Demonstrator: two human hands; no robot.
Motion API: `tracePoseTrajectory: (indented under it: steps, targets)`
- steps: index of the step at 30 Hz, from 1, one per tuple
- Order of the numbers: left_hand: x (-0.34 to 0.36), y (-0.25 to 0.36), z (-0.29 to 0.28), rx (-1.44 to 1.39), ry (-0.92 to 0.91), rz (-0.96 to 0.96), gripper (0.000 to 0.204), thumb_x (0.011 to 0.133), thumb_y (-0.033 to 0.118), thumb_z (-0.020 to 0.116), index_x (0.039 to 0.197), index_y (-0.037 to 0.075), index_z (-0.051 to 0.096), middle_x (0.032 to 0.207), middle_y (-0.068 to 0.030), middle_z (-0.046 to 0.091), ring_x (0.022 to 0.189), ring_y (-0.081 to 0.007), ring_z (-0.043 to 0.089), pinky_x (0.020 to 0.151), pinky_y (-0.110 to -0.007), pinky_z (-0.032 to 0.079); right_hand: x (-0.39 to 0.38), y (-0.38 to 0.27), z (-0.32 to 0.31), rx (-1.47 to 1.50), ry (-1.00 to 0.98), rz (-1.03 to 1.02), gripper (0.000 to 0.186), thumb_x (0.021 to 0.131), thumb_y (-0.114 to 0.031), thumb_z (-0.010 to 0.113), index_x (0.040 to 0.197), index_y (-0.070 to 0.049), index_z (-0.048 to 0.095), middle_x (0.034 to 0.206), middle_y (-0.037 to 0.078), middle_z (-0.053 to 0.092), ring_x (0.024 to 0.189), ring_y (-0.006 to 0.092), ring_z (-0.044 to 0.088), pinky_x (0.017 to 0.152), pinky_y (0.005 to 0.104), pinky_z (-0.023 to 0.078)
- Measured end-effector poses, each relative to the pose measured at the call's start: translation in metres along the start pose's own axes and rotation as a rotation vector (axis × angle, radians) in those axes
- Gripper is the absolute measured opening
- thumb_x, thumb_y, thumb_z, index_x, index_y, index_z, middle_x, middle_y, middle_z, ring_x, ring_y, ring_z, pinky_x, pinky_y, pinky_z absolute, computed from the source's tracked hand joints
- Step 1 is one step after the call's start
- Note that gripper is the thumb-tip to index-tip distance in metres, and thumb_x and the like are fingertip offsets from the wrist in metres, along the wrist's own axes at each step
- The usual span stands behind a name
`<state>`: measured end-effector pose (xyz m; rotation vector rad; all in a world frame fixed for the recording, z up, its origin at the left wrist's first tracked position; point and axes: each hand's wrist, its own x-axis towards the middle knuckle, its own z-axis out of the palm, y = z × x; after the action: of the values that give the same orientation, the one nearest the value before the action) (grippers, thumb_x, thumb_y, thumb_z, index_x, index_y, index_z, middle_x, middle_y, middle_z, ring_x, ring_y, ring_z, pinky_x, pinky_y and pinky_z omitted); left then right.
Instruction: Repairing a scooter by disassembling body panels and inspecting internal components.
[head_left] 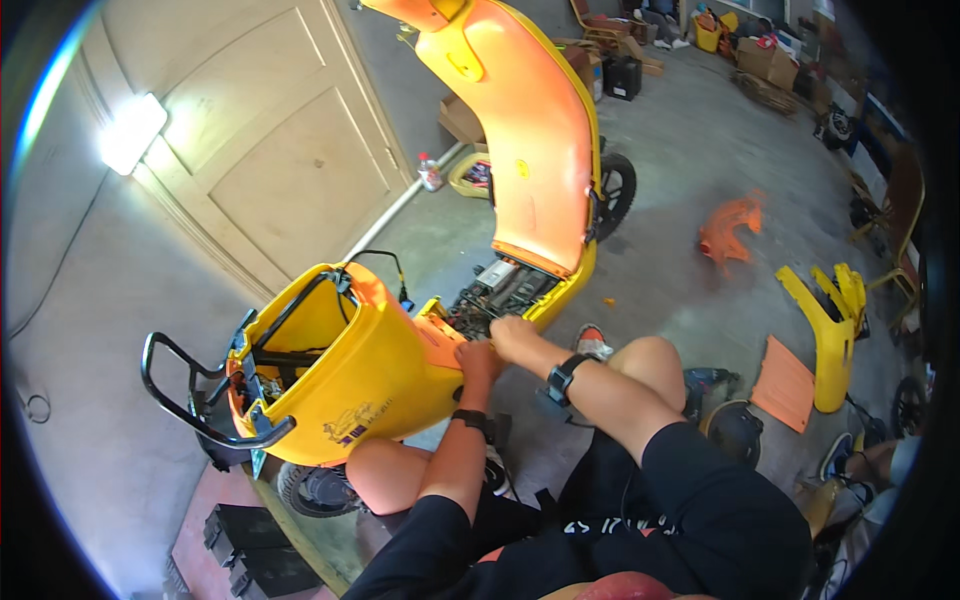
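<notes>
A yellow and orange scooter [395, 375] stands before me, its footwell uncovered so that metal parts and wiring [500, 285] show. My left hand [478, 360] is closed at the side of the footwell, against the edge of a small orange panel [438, 342] in front of the seat housing. Close beside it, my right hand [514, 338] is curled shut at the footwell's near edge. The fingertips of both hands are turned away, so I cannot make out what is in them. The seat housing is uncovered on top, with black trim and a cable [375, 255] inside.
A black grab rail [165, 385] juts out at the left rear. On the floor to the right lie an orange flat panel [783, 385], yellow body panels [830, 350], an orange curved piece [732, 232] and a power drill [708, 380]. A person's leg [880, 462] is at lower right.
</notes>
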<state>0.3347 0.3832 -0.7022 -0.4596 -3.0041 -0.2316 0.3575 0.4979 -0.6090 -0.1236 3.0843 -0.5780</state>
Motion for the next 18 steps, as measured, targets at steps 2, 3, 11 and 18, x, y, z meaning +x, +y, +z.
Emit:
tracePoseTrajectory:
  steps: [2,3,11,18]
  targets:
    - [-0.001,0.001,0.001,0.027,0.012,-0.008,0.03,0.085,0.03,0.053,0.075,0.007,0.071,0.081,-0.013,0.068,0.085,-0.0346,0.061,0.079,-0.048,0.04,-0.008,0.0,-0.046,0.059,-0.052,-0.044,0.031,0.084,-0.025,0.058,0.083,0.004,0.069,0.086,0.025,0.067,0.084,0.0398,0.066,0.076,0.0477,0.052]
    - [0.0,-0.003,0.003,0.041,0.054,-0.021,0.032,0.086,0.03,0.052,0.074,0.007,0.071,0.079,-0.0129,0.069,0.082,-0.0353,0.062,0.077,-0.048,0.041,-0.015,-0.005,-0.077,0.091,-0.012,-0.054,0.033,0.085,-0.026,0.057,0.082,0.005,0.068,0.085,0.026,0.066,0.083,0.0391,0.066,0.076,0.048,0.052]
    - [0.026,-0.012,-0.009,-0.072,-0.124,-0.221,0.047,0.09,0.052,0.049,0.093,0.011,0.073,0.098,-0.0161,0.069,0.101,-0.0366,0.06,0.088,-0.049,0.041,-0.123,0.138,-0.257,0.738,0.136,0.274,0.033,0.095,-0.031,0.051,0.106,-0.003,0.065,0.083,0.001,0.063,0.067,0.009,0.061,0.051,0.0207,0.041]
    - [0.033,-0.004,-0.01,0.094,-0.216,-0.233,0.039,0.088,0.049,0.055,0.097,0.015,0.074,0.101,-0.0118,0.07,0.105,-0.0337,0.059,0.094,-0.046,0.039,-0.206,0.376,-0.085,0.837,0.075,1.021,0.014,0.085,-0.019,0.06,0.08,-0.005,0.061,0.072,0.006,0.061,0.057,0.0153,0.056,0.048,0.0306,0.045]
